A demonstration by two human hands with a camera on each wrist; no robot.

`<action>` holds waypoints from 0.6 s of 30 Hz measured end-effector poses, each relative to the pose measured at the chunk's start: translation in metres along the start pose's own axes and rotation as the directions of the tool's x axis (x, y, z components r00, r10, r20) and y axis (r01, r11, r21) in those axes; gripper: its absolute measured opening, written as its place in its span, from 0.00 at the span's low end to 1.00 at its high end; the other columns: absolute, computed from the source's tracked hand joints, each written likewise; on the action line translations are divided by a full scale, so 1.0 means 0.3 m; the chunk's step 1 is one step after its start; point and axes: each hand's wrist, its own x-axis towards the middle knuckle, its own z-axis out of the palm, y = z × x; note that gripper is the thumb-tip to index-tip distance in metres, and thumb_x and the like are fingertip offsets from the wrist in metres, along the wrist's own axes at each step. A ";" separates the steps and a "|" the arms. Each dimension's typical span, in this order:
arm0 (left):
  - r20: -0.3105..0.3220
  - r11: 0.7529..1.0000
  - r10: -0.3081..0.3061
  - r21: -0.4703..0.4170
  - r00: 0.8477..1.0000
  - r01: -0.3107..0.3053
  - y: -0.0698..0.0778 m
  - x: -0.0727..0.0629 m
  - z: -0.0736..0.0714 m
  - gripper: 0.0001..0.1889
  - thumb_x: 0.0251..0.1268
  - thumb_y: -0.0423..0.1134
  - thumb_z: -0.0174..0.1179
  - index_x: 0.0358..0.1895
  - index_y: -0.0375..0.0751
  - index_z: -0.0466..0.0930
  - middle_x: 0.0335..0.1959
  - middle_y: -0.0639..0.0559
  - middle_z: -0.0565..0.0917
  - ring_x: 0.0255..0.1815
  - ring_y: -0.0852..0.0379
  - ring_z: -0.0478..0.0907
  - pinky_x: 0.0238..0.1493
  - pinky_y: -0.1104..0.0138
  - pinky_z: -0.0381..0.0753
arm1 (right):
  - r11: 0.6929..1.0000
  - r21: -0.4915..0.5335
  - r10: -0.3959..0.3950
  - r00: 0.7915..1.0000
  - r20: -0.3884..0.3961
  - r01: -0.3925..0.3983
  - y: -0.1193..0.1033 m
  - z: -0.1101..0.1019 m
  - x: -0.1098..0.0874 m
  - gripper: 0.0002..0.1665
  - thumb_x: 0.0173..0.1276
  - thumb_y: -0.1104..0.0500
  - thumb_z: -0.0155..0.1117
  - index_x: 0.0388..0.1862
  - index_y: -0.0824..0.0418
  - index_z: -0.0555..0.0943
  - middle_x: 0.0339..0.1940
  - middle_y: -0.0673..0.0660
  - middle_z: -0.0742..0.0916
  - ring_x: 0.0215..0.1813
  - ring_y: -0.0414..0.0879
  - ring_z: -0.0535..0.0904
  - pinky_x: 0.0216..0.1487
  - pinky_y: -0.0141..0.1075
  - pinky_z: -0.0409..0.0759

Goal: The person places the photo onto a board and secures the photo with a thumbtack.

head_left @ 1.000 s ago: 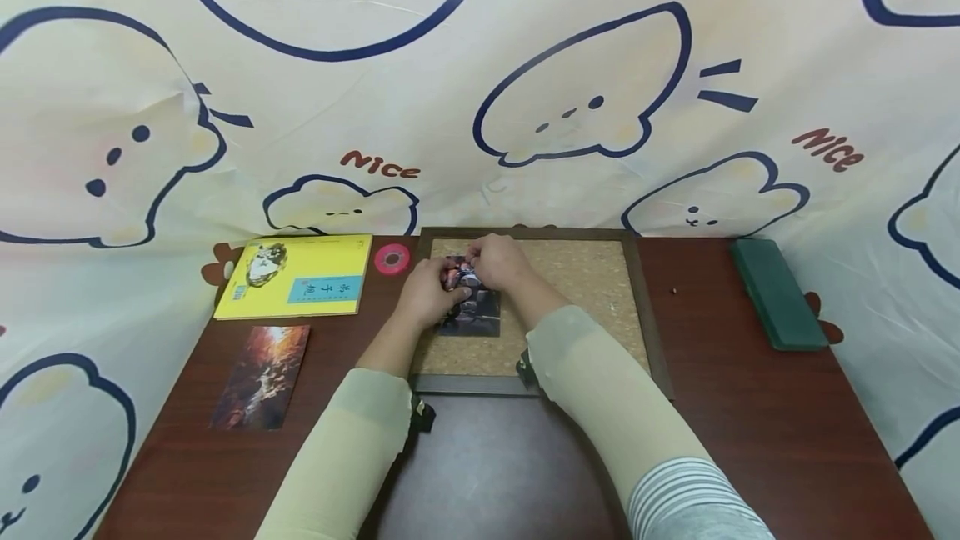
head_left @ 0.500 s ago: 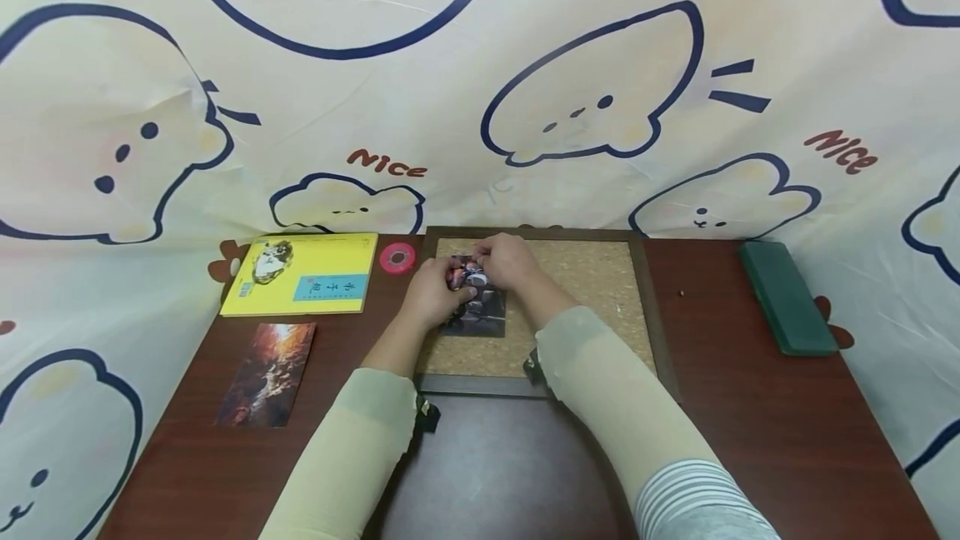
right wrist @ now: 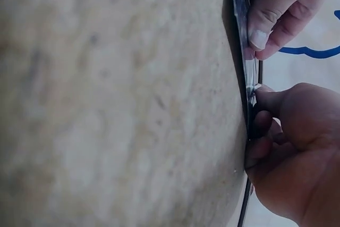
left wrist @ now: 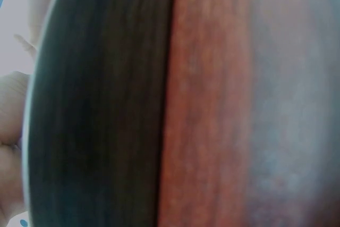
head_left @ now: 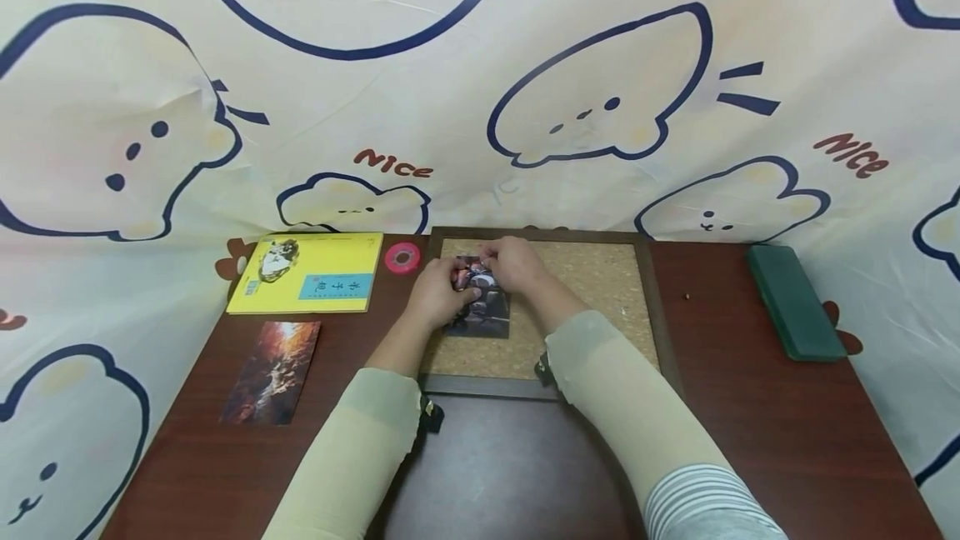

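A dark photo [head_left: 483,317] lies on the left part of a framed cork board [head_left: 577,307]. My left hand [head_left: 437,294] holds the photo near its upper left edge, thumb across its face. At the top edge, my right hand [head_left: 516,265] has its fingers curled. In the right wrist view, the right hand [right wrist: 297,142] pinches at a shiny clear strip [right wrist: 252,73], seemingly tape, beside the left thumb [right wrist: 258,38]. The photo is seen nearly edge-on there. Parts of both hands [left wrist: 13,142] show at the left wrist view's edge, behind the board's blurred dark frame [left wrist: 101,99].
A pink tape roll [head_left: 402,257] lies left of the board, beside a yellow book [head_left: 337,252]. Another photo [head_left: 273,373], orange and dark, rests on the brown table [head_left: 180,448]. A long green case [head_left: 795,302] stands at the right. Behind hangs a printed cloth [head_left: 450,123].
The whole head view has shifted slightly, so the scene sits a little further right. Both hands stay at the photo's upper part with only slight finger movement.
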 end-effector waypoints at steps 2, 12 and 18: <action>0.002 1.000 -0.002 0.005 1.000 0.002 0.000 0.001 0.002 0.31 0.65 0.47 0.73 0.66 0.36 0.77 0.56 0.40 0.78 0.53 0.44 0.76 0.60 0.50 0.76 | 1.000 -0.010 -0.005 1.000 0.018 0.005 -0.002 -0.004 0.001 0.09 0.80 0.56 0.59 0.40 0.53 0.85 0.39 0.53 0.86 0.43 0.49 0.81 0.50 0.43 0.79; 0.007 1.000 -0.018 0.003 1.000 0.018 -0.001 0.005 0.005 0.31 0.65 0.47 0.72 0.67 0.37 0.76 0.56 0.41 0.77 0.54 0.45 0.76 0.61 0.51 0.76 | 1.000 -0.001 0.029 0.998 0.061 -0.029 -0.006 -0.012 0.011 0.14 0.82 0.53 0.55 0.47 0.55 0.87 0.41 0.55 0.87 0.44 0.50 0.81 0.51 0.44 0.79; 0.014 0.999 -0.031 -0.006 0.999 0.032 -0.003 0.004 0.006 0.30 0.66 0.48 0.72 0.67 0.38 0.76 0.57 0.41 0.77 0.55 0.45 0.76 0.63 0.51 0.76 | 0.998 0.021 0.055 0.998 0.006 -0.055 -0.002 -0.002 0.012 0.16 0.81 0.53 0.56 0.55 0.58 0.87 0.52 0.56 0.88 0.54 0.51 0.83 0.60 0.46 0.79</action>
